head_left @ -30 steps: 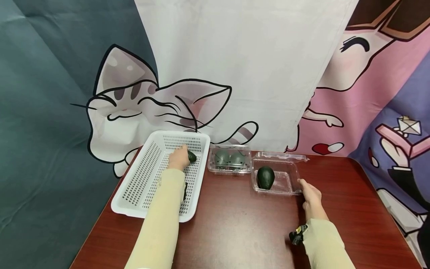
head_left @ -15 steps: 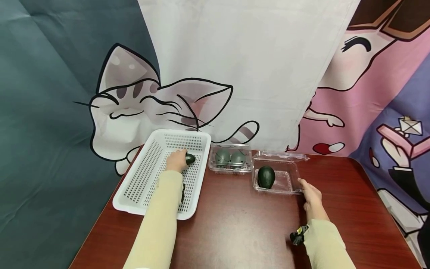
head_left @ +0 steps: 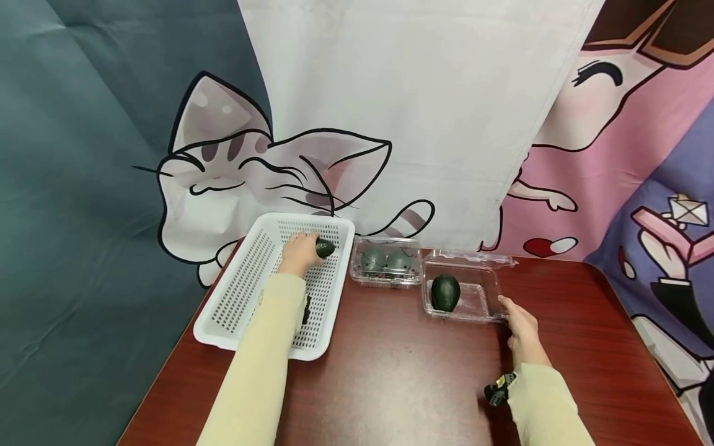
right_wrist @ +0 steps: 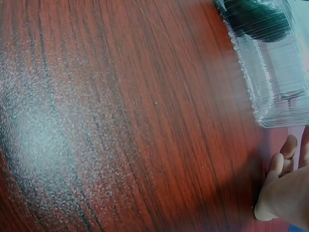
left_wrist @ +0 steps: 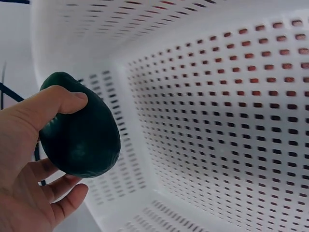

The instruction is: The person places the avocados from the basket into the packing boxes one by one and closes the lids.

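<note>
In the head view, my left hand (head_left: 299, 253) is inside the white perforated basket (head_left: 216, 331), gripping a dark green avocado (head_left: 325, 248). The left wrist view shows the thumb lying over the smooth, pear-shaped avocado (left_wrist: 82, 137), with fingers behind and below it. My right hand (head_left: 523, 328) holds the right front corner of a clear plastic clamshell container (head_left: 471, 318); its fingertips are partly hidden. The container's lid (head_left: 474, 257) is tipped back, and one avocado (head_left: 445, 293) lies in its left half. Several curled fingers (right_wrist: 276, 165) show below the container in the right wrist view.
A closed clear clamshell (head_left: 386, 279) with two dark green fruits stands between the basket and the open container. All rest on a reddish-brown wooden table (head_left: 401, 365). A printed cloth (head_left: 435, 124) hangs behind the table's back edge.
The left hand has lifted the avocado a little from the basket floor and shifted slightly right with it. The right hand stays at the container's corner. The head view has shifted slightly.
</note>
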The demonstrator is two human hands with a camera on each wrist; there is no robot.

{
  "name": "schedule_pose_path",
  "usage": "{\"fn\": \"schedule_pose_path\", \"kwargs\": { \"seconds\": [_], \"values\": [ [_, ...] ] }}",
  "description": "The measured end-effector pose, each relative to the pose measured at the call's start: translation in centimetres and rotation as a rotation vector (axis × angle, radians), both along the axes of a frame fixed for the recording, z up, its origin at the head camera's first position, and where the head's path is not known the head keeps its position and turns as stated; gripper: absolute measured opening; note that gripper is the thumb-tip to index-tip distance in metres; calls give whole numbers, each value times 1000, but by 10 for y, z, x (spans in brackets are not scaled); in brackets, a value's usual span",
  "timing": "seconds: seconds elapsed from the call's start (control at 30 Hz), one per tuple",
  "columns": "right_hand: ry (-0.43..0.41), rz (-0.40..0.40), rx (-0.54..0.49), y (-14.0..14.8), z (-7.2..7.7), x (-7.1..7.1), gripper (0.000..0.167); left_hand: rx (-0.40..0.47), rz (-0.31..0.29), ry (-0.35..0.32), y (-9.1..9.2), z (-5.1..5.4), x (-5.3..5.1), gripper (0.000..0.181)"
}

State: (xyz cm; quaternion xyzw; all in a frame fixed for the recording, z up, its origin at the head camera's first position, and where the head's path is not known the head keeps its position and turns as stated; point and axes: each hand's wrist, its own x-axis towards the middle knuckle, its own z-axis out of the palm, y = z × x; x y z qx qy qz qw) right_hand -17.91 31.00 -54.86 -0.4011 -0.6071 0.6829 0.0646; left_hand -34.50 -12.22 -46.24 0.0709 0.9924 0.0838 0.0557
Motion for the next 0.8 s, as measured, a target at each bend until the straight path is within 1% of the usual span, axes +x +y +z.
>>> {"fn": "schedule_pose_path", "kwargs": {
  "seconds": [0.2, 0.4, 0.57, 0.67, 0.8],
  "values": [
    [0, 17, -19, 2, -1, 0, 28, 39, -10, 21, 7, 13, 3, 77],
    [4, 36, -52, 3, -1, 2, 26, 47, -57, 79, 18, 28, 5, 74],
    [22, 41, -64, 3, -1, 2, 28, 64, -90, 89, 31, 41, 8, 73],
    [12, 44, -51, 3, -1, 2, 27, 82, -111, 89, 39, 46, 11, 72],
    [-5, 44, -49, 4, -2, 2, 26, 94, -131, 96, 48, 50, 13, 71]
  ]
}}
